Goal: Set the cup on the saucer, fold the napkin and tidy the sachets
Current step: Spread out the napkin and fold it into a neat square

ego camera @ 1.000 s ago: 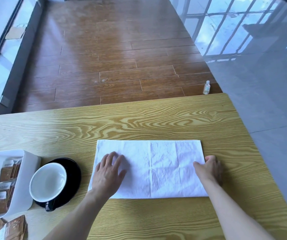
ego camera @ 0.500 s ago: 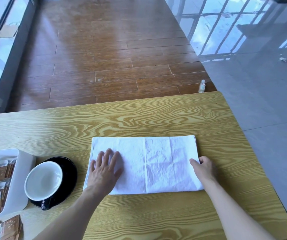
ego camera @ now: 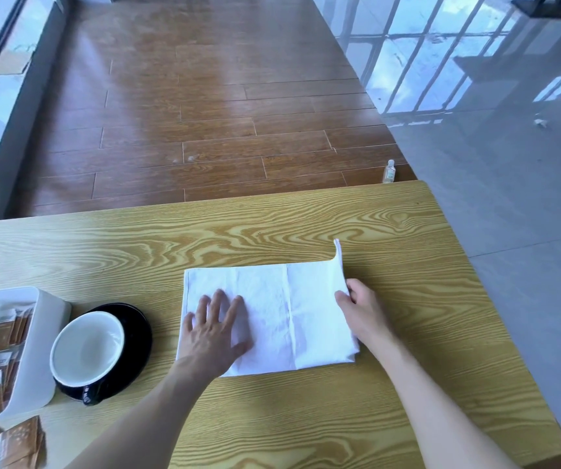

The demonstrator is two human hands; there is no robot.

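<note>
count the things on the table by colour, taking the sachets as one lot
white: 3, the napkin, the cup, the box
black: 1, the saucer
brown: 1, the sachets
total: 5

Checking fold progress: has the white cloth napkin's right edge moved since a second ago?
Yes. The right hand has lifted the white cloth napkin's right edge leftward, towards the flat left hand.

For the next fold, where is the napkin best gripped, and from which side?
Probably its right short edge, from the right. The napkin lies flat with the left hand pressing its left part down, while the right hand already pinches the right edge, whose far corner stands lifted off the table.
</note>
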